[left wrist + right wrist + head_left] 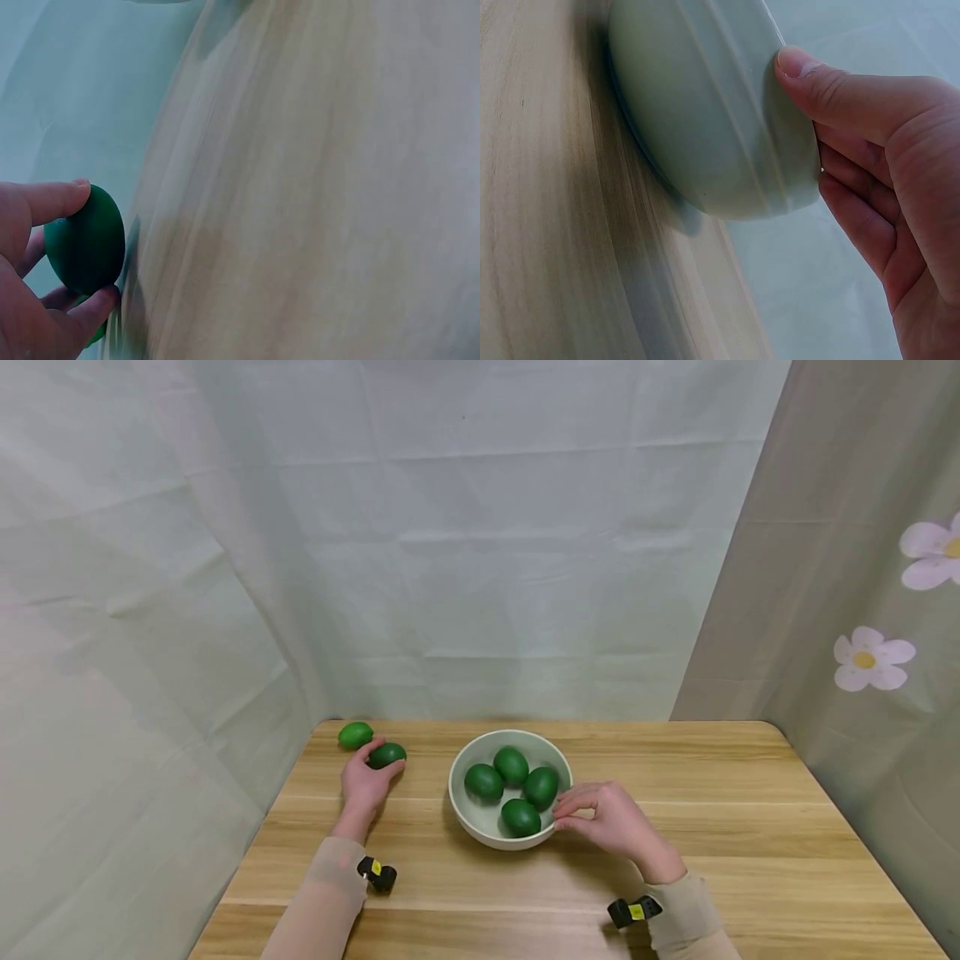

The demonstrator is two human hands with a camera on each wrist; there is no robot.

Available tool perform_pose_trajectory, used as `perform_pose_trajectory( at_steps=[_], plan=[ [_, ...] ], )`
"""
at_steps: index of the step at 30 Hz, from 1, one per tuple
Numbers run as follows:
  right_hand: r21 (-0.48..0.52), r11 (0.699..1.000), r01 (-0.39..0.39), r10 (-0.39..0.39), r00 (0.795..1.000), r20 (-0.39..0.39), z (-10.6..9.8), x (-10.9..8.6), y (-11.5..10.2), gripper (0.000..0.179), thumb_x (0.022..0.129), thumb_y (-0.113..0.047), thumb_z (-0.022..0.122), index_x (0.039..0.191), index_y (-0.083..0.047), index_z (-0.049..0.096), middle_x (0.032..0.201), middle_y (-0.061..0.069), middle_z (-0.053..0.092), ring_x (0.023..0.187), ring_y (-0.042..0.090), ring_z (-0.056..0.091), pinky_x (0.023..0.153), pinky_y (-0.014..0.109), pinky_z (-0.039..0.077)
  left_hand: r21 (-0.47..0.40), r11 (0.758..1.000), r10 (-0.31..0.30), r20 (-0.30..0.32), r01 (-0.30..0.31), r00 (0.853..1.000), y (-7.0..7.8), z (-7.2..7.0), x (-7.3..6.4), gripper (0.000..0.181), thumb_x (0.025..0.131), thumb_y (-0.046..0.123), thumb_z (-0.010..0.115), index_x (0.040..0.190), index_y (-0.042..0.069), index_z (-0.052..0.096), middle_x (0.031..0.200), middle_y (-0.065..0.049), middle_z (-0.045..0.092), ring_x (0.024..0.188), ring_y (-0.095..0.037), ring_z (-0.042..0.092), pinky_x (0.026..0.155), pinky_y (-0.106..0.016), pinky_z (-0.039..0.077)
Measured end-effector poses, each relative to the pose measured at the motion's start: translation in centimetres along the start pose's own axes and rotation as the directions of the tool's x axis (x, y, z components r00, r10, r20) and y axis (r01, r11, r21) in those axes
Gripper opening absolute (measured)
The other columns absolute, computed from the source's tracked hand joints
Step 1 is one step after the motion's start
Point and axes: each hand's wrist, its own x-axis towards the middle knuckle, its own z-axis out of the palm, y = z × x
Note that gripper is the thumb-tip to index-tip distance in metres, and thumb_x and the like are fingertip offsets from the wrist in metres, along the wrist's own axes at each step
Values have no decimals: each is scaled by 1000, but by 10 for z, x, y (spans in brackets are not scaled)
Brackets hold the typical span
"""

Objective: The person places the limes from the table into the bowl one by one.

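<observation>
My left hand point(365, 781) grips a dark green, egg-shaped avocado point(387, 755) between thumb and fingers at the table's far left. In the left wrist view that avocado point(88, 241) looks smooth, with the thumb on one side and fingertips on the other. Just behind the hand lies a brighter green lime point(356, 735). A pale green-white bowl point(480, 837) stands mid-table, and several similar avocados point(521, 817) lie inside it. My right hand point(611, 817) pinches the bowl's right rim. In the right wrist view, the thumb presses one face of the bowl wall point(712, 127); other fingertips are hidden.
The wooden table point(712, 793) reaches back to a pale hanging cloth point(510, 568). Another cloth with white flowers point(864, 660) hangs along the right side. A black wrist camera point(377, 874) sits on the left sleeve, another wrist camera point(634, 911) on the right.
</observation>
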Motion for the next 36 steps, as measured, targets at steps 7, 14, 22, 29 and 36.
perform_pose_trajectory(
  at_steps=[7, 14, 22, 29, 36],
  plan=[
    [-1, 1000, 4, -4, 1000, -1, -1, 0, -1, 10, 84, -15, 93, 93, -13, 87, 97, -13, 80, 102, 15, 76, 96, 43, 62, -85, 996, -24, -1, 24, 1000, 5, -2, -8, 67, 95, 19, 84, 154, 5, 56, 155, -25, 49, 139, -41, 47, 120, -56, 39],
    [7, 1000, 4, -4, 1000, -8, -1, -1, -2, 11, 84, -14, 93, 92, -13, 87, 97, -14, 79, 102, 14, 76, 96, 43, 63, -202, 979, -3, 0, 2, 1000, 21, 4, -25, 66, 92, 18, 87, 151, 7, 60, 152, -21, 55, 130, -35, 57, 104, -34, 51],
    [5, 1000, 9, -9, 1000, -9, 0, -2, 1, 10, 85, -15, 93, 92, -14, 87, 98, -14, 79, 102, 14, 76, 96, 42, 63, -332, 942, 50, 10, -44, 999, 44, 13, -54, 64, 91, 16, 90, 149, 7, 63, 154, -16, 56, 137, -31, 56, 98, -12, 52],
    [1, 1000, 6, -6, 1000, -10, -2, -1, 1, 10, 84, -16, 93, 92, -14, 87, 98, -15, 79, 102, 14, 76, 96, 43, 62, -327, 930, 176, 6, -165, 984, 66, 18, -67, 61, 88, 14, 92, 144, 6, 68, 148, -19, 61, 134, -36, 61, 102, -31, 56],
    [4, 1000, -8, 8, 1000, -2, -2, -1, 1, 10, 85, -17, 93, 92, -14, 87, 98, -15, 79, 103, 14, 75, 97, 44, 62, -271, 927, 281, 46, -259, 959, 74, 23, -74, 59, 86, 11, 93, 140, 3, 70, 142, -21, 66, 129, -37, 65, 101, -41, 58]
  ],
)
